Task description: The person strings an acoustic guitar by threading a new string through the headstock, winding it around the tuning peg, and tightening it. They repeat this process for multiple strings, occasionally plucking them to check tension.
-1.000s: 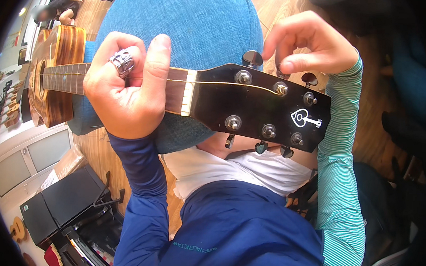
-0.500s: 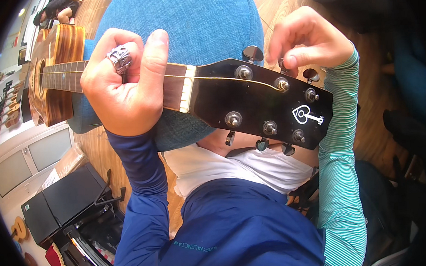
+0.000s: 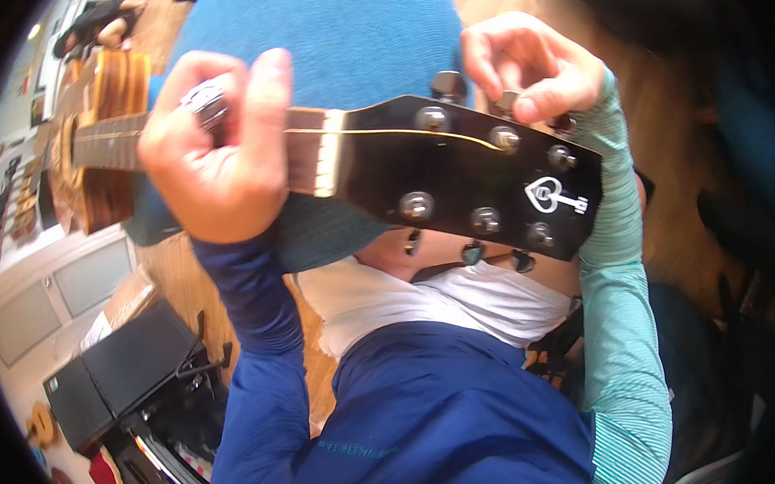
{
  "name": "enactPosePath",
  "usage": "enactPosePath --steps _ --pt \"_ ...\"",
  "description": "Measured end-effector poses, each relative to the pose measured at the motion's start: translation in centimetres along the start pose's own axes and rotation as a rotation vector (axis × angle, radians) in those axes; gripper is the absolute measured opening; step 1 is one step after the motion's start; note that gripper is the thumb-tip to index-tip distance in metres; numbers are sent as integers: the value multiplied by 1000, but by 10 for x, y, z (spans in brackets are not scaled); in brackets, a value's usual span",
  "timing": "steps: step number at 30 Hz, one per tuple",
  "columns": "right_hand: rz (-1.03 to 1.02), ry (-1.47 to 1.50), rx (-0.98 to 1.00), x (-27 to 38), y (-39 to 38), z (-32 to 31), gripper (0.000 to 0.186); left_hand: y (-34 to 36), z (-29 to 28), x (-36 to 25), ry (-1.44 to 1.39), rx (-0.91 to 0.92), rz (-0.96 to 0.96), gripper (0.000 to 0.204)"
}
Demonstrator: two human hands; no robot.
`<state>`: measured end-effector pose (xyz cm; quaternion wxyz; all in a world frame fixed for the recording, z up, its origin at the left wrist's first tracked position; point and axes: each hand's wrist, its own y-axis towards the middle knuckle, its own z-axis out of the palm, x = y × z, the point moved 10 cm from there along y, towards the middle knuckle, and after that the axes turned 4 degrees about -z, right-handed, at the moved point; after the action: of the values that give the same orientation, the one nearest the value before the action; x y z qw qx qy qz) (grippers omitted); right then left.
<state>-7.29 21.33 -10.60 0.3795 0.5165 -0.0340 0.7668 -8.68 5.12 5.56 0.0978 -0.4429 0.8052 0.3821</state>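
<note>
Fingers of the left hand [image 3: 217,163] wrap closed around the neck [image 3: 304,154] of an acoustic guitar [image 3: 331,166], just beside the nut, with a silver ring [image 3: 203,101] on one finger. The right hand [image 3: 532,68] pinches a tuning peg [image 3: 507,102] on the upper edge of the glossy black headstock [image 3: 472,181], which lies across the middle of the view over a blue-topped lap. The wooden guitar body [image 3: 102,152] stretches away to the left, above a black case [image 3: 114,370] on the floor.
</note>
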Motion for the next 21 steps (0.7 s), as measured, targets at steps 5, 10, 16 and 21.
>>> enactPosePath --steps 5,10,16,21 --pt "95 -128 -31 3 -7 -9 43 -6 9 4 -85 22 -70 24" --pt "-8 -110 -99 3 -7 -11 30 -8 8 2 -63 60 -76 20" --pt "-41 -8 -17 19 3 3 31 -13 9 17 -87 48 -192 20" --pt "-71 -18 35 8 -6 -6 34 -14 14 18 -165 30 -255 23"
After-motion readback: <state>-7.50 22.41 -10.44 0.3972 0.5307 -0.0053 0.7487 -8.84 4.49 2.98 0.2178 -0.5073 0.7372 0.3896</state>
